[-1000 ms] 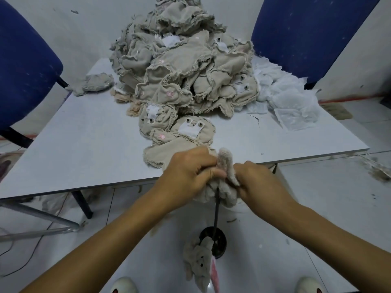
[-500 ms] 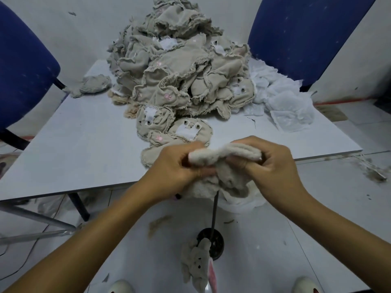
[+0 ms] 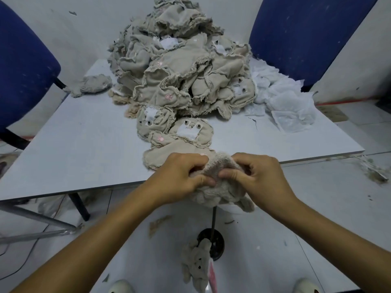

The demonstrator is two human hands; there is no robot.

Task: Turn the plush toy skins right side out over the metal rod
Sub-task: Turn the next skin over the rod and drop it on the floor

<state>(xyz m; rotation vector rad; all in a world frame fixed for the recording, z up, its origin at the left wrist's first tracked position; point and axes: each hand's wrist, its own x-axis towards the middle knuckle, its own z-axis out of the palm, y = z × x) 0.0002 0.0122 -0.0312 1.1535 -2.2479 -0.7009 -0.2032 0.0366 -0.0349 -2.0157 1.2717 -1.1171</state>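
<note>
Since half a second ago, both hands have been lowered slightly, and the plush skin (image 3: 220, 182) has been bunched down over the metal rod (image 3: 213, 220). One skin is held there, in front of the table (image 3: 74, 149) edge; a second lies on the floor (image 3: 317, 229) by the rod's base, and one large pile (image 3: 179, 70) is stacked on the table. Two blue chairs (image 3: 304, 32) are seen behind. Left hand (image 3: 179, 176) and right hand (image 3: 260, 176) are set knuckles up, with fingers (image 3: 230, 173) pinched tightly on the fabric.
</note>
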